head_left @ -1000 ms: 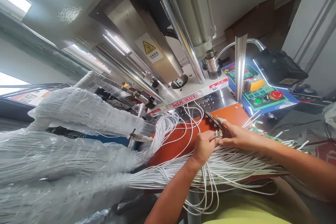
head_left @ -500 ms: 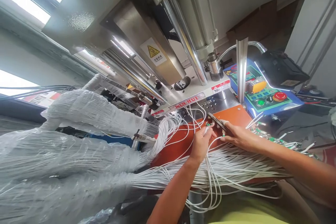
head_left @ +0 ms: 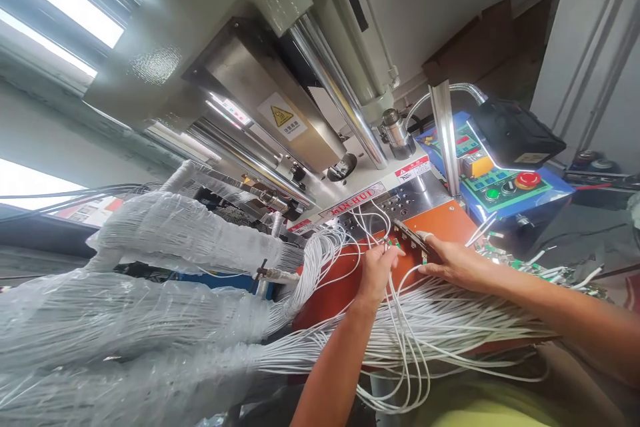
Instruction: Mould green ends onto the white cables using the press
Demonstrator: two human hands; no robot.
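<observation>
My left hand is closed on white cables whose ends carry small green circuit boards. Loops of those white cables hang down below the hand. To its right, my right hand grips a dark metal mould plate, held tilted over the orange work surface. A cable with a green end sits at the plate's near end, by my right fingers. The two hands are a short way apart. My fingers hide part of the boards and the plate.
A moulding press with a heat-warning label stands ahead. A blue control box with a red stop button is at right. Plastic-wrapped cable bundles fill the left. Loose cables lie along the front, their green-board ends at right.
My left hand has shifted slightly left, away from the plate, with the cables. My right hand still holds the plate in much the same place. The camera view has tilted a little.
</observation>
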